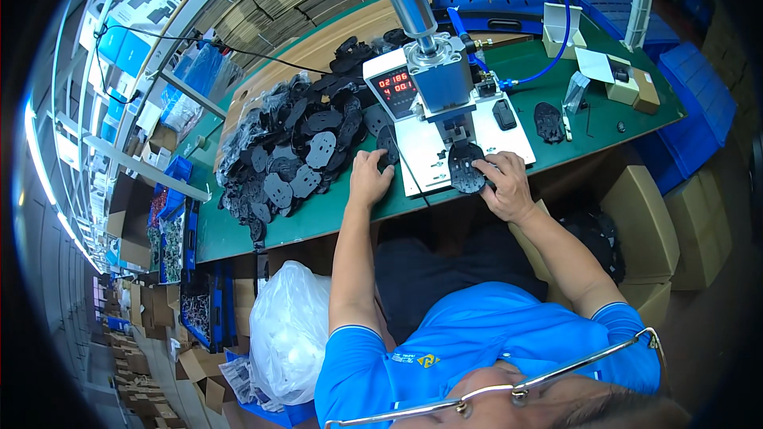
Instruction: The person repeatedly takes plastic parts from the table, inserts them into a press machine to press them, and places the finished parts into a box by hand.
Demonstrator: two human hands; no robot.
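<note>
Under a silver metal press (442,84), a black oval plastic plate (464,168) points its long axis toward us, its right edge pinched in our nearer right hand (506,185), while our left hand (370,178) touches a second black plate (387,144) leftward, grip unclear.

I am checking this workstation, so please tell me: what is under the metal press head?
Under the press head a dark oval part can be seen, with fingers of the right hand on it. Whatever lies beneath this part is covered.
</note>
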